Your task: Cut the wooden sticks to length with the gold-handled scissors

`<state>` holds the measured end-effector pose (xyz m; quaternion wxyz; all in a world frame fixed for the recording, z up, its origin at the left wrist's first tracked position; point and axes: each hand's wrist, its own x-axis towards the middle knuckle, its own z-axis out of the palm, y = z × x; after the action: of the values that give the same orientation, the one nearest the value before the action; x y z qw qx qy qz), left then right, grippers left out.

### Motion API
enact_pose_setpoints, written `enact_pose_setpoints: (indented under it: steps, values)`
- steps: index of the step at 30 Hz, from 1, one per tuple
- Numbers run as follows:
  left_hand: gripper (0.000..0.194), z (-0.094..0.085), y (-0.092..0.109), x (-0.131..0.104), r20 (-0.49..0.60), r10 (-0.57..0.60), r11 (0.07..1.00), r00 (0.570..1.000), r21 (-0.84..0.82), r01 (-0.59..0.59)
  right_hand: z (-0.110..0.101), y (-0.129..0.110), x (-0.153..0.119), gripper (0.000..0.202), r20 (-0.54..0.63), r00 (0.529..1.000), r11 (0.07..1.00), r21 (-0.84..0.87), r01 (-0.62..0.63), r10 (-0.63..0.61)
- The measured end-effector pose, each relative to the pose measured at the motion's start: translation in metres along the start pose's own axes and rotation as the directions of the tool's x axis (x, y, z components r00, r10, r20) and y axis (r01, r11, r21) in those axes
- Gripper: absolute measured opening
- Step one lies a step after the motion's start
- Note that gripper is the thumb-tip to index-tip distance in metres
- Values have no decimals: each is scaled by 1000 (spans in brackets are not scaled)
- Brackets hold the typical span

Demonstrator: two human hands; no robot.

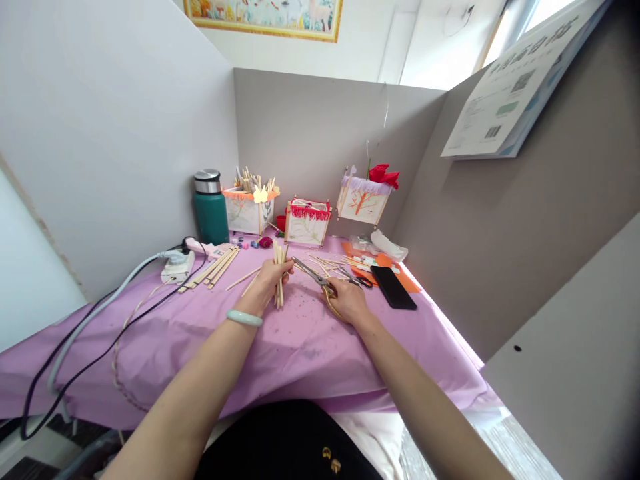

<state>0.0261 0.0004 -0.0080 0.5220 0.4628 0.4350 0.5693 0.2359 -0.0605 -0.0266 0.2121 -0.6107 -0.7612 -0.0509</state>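
Centrally, a bundle of pale, slender wooden sticks (279,297) stands roughly upright just above a purple cloth table cover (295,350); whether its lower ends touch the cloth cannot be determined. The left hand (273,275), a pale green bangle (244,318) at its wrist, is closed around the bundle at mid-length. The right hand (349,299) is curled about the gold-coloured handles of a pair of metal scissors (311,271), whose blades point towards the left hand's fingertips; the blade opening cannot be confirmed. Loose thin sticks (325,265) lie beyond the scissors. A black rectangular phone (393,288) lies to the right, beside an orange sheet (411,284). Left of the bundle, flat pale wooden strips (216,269) lie near a teal cylindrical bottle (212,219). Behind stands a white paper box with red fringe (306,230).
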Motion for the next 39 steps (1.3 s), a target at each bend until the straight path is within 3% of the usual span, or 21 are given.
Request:
enact_pose_setpoints:
  steps: [15,39]
  values:
    - [26,0,-2,0,36,7,1000,999,7,-7,-1,-3,0,29,-4,999,997,-59,-52,52]
    - [14,2,0,0,-14,-9,1000,1000,12,9,-4,-2,-1,34,39,998,999,-19,-43,44]
